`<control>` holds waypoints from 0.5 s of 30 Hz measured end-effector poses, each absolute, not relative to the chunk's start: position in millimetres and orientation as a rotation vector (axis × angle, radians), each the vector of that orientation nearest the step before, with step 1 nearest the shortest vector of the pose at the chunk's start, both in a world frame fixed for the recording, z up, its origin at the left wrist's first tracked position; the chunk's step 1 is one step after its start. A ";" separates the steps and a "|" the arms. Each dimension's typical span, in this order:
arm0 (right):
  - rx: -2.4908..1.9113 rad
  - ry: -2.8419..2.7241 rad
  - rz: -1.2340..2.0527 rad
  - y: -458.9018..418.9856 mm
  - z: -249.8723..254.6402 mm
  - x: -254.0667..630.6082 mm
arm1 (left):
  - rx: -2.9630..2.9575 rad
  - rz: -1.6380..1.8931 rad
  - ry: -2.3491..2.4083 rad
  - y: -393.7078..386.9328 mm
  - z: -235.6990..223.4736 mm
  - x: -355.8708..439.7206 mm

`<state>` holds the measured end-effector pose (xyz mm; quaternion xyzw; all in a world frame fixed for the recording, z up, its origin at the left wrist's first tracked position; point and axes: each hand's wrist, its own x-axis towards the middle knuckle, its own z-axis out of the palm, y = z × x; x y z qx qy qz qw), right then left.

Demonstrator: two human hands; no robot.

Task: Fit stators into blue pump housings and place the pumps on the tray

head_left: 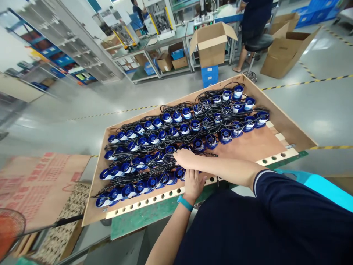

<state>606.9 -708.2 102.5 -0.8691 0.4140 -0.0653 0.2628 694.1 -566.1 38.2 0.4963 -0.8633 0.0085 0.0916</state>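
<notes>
My right hand [185, 158] reaches across from the right, over a row of blue units. Its fingers are bent and closed at a black cable [165, 159]; the fingertips are partly hidden. Just below it, my left hand [193, 184], with a blue wristband, has its fingers stretched out and its thumb apart. Those fingers lie beside a round blue unit [180, 173] with a white label; whether they touch it I cannot tell. Several rows of such units stand in a shallow wooden crate [132, 122], with coiled black cables between the rows.
Along the crate's near side runs a pale wooden strip with holes [146, 202], above a green surface [135, 222]. A fan [11, 233] stands at lower left. Beyond the crate are an open carton [211, 51], a stool [259, 42], workbenches and a standing person [255, 22].
</notes>
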 end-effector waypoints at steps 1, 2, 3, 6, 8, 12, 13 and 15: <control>-2.352 1.082 -0.141 -708.0 101.2 608.9 | 1.470 0.037 -2.561 -566.1 38.9 693.7; -2.351 1.042 -0.096 -708.4 100.8 612.2 | 1.462 0.042 -2.558 -566.3 39.4 693.6; -2.348 1.011 -0.054 -709.2 101.3 615.9 | 1.451 0.040 -2.557 -566.6 39.5 693.8; -2.342 1.024 -0.025 -706.7 107.2 618.6 | 1.436 0.025 -2.552 -567.6 37.1 696.3; -2.364 1.062 -0.153 -693.3 109.3 603.7 | 1.435 0.025 -2.564 -567.7 36.5 697.9; -2.276 1.202 -0.506 -633.5 92.2 535.4 | 1.425 -0.063 -2.563 -569.8 51.2 696.2; -2.221 1.271 -0.468 -616.7 83.8 516.8 | 1.438 -0.079 -2.554 -572.2 58.2 695.3; -2.129 1.384 -0.309 -588.2 66.0 487.7 | 1.480 -0.060 -2.559 -580.8 72.4 694.6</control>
